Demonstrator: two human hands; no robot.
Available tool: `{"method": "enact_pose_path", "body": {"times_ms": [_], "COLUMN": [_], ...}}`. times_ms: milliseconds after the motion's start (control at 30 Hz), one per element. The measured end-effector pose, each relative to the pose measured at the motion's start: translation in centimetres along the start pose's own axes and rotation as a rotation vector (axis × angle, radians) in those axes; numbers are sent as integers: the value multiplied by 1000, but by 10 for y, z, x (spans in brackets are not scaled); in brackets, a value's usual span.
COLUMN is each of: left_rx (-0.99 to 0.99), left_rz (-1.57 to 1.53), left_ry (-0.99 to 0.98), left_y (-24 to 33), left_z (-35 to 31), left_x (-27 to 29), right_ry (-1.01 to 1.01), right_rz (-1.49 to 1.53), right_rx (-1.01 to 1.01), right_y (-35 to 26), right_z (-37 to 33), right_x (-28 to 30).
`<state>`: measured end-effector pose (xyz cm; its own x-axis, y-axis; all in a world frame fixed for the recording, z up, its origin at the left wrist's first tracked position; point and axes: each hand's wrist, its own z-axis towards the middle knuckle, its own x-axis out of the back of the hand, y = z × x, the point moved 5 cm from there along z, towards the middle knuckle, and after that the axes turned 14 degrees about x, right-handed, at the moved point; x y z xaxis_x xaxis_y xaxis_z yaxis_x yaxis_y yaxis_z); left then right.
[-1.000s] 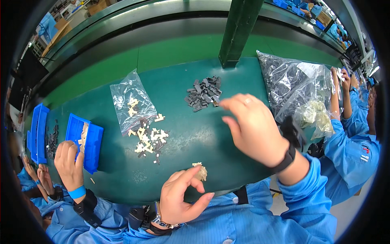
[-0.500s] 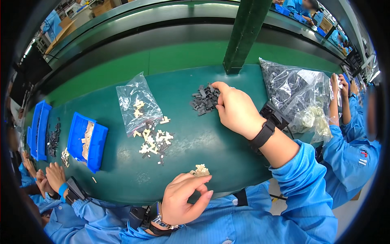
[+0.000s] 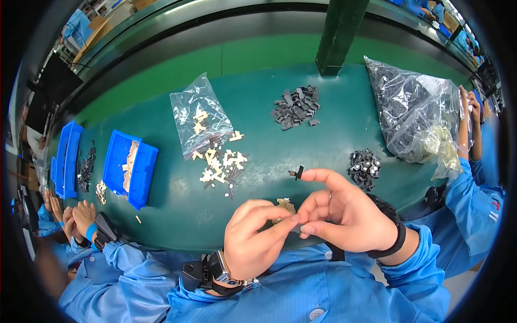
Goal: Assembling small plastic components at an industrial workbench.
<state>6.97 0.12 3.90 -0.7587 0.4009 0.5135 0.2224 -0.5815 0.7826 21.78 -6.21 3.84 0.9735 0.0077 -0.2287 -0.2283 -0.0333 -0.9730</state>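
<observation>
My left hand (image 3: 256, 229) is closed in a pinch, its fingertips meeting those of my right hand (image 3: 350, 220) near the table's front edge. Between the right thumb and fingers a sliver of a small grey plastic part (image 3: 295, 229) shows; what the left fingers hold is mostly hidden. The right index finger stretches forward. At its tip is a small black part with a brownish end (image 3: 295, 172); whether it rests on the table I cannot tell. Cream plastic pieces (image 3: 285, 204) lie just behind the hands. Farther off sits a pile of dark grey plastic parts (image 3: 295, 107).
Right are a black-part pile (image 3: 364, 169) and a large clear bag of grey parts (image 3: 412, 116). Left are a small clear bag (image 3: 199, 116), mixed cream and black pieces (image 3: 223, 166) and blue bins (image 3: 145, 175). A green post (image 3: 339, 37) stands behind. Co-workers' hands (image 3: 81, 218) flank me.
My right hand has come back from the dark grey pile to meet my left hand. The black-part pile at right has come into sight, and the whole view has shifted slightly.
</observation>
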Motion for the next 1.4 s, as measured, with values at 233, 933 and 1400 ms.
{"method": "enact_pose_path", "body": {"times_ms": [233, 933, 1400], "left_rx": [-22, -45, -57], "left_rz": [115, 296, 273], "left_ry": [22, -30, -28], "left_y": [5, 9, 8], "left_z": [-4, -5, -6], "left_x": [1, -10, -9], "right_ry": [153, 200, 245], "right_rz": [-60, -88, -80], "right_rx": [81, -7, 111], "right_y": [11, 27, 34], "right_z": [-15, -18, -18], "right_x": [4, 10, 12]}}
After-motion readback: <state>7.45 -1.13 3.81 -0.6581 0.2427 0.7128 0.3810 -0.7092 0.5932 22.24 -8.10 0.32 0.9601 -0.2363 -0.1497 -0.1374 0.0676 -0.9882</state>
